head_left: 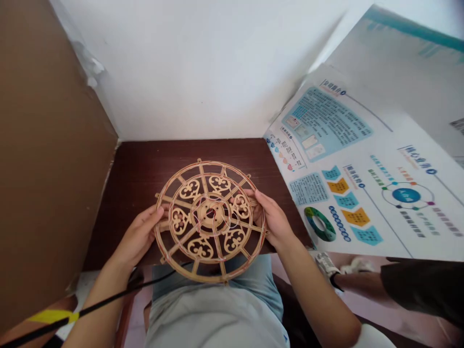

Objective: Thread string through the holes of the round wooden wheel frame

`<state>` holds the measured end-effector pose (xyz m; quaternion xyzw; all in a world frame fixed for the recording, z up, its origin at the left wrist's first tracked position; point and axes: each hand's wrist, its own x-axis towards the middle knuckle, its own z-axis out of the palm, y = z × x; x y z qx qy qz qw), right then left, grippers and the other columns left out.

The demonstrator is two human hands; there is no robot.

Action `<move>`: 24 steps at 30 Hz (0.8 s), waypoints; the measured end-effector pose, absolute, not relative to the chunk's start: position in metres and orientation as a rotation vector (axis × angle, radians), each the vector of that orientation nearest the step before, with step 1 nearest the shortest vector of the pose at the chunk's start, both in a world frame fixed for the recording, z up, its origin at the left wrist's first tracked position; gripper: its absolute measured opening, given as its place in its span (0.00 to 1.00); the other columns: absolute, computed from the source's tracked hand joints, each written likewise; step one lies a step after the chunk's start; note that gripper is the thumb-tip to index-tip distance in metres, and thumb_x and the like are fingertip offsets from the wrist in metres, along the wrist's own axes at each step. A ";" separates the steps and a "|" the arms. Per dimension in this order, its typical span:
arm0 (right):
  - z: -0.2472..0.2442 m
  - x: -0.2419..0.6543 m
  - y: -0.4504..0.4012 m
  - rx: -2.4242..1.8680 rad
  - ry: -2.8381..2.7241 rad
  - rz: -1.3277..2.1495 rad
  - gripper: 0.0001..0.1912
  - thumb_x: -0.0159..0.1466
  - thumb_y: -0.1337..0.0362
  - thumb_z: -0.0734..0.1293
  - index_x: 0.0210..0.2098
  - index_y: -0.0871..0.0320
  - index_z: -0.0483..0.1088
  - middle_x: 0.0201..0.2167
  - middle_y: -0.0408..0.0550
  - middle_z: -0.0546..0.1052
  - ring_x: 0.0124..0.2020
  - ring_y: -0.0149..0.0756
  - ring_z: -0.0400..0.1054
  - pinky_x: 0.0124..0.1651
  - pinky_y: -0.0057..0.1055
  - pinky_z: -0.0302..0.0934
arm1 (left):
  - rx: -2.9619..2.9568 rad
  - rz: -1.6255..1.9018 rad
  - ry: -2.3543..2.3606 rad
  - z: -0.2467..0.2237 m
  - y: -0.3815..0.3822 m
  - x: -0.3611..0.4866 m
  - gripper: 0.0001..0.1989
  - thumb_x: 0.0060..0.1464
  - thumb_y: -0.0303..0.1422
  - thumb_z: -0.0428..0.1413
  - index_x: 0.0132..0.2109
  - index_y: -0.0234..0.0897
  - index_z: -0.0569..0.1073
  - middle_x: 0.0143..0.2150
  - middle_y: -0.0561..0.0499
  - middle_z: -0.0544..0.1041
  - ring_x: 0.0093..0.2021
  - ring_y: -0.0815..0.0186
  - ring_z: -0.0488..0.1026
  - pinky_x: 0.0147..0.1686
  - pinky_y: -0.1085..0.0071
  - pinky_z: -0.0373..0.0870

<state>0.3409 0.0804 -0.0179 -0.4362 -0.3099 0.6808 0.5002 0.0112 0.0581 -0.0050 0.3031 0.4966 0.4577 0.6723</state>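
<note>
Two bare hands hold one round openwork frame (210, 212) of pale wood, with heart-shaped scrollwork around a central hub, spokes running out to the rim, and thin coloured threads crossing the middle. The left hand (139, 237) grips the frame's left rim, fingers curled around the edge. The right hand (273, 217) closes on the opposite rim in the same way, with its fingertips (250, 194) bent in toward the scrollwork. Neither hand is open.

The frame sits between the hands, in front of the person's pale grey-blue shirt (213, 314), and overlaps the near edge of a dark brown wooden table (126, 164). It hides the middle of the tabletop from view. Beyond the table stands a white wall (203, 72), and a brown cardboard panel (47, 154) rises along the left side. On the right, a large printed poster (348, 169) with blue text blocks and coloured charts leans in, one corner lying over the table.

A black cord (108, 299) crosses in front of the left forearm, running from the near left corner toward the shirt, and a strip of yellow tape (52, 316) shows beside it. At near right, another person's bare leg (358, 285) and grey-and-white shoe (326, 268) stand well apart from the hands.
</note>
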 end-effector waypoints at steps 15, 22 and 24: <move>-0.015 0.336 0.066 -0.926 -0.959 1.884 0.18 0.67 0.49 0.77 0.48 0.54 0.79 0.41 0.51 0.87 0.39 0.41 0.84 0.39 0.33 0.77 | 0.532 1.349 1.226 -0.013 0.058 0.017 0.26 0.47 0.48 0.76 0.46 0.38 0.81 0.33 0.51 0.85 0.42 0.57 0.86 0.33 0.73 0.81; -0.011 0.337 0.068 -0.887 -0.976 1.801 0.20 0.69 0.47 0.75 0.53 0.52 0.76 0.45 0.49 0.87 0.43 0.39 0.84 0.41 0.31 0.77 | 0.559 1.302 1.136 -0.014 0.049 0.019 0.28 0.51 0.53 0.72 0.47 0.35 0.81 0.42 0.41 0.87 0.47 0.49 0.86 0.48 0.57 0.84; -0.010 0.335 0.067 -0.868 -0.999 1.809 0.21 0.68 0.49 0.77 0.56 0.50 0.75 0.48 0.49 0.87 0.47 0.40 0.83 0.44 0.33 0.78 | 0.600 1.270 1.108 -0.013 0.042 0.021 0.28 0.49 0.49 0.75 0.49 0.35 0.81 0.44 0.40 0.87 0.47 0.49 0.86 0.49 0.58 0.83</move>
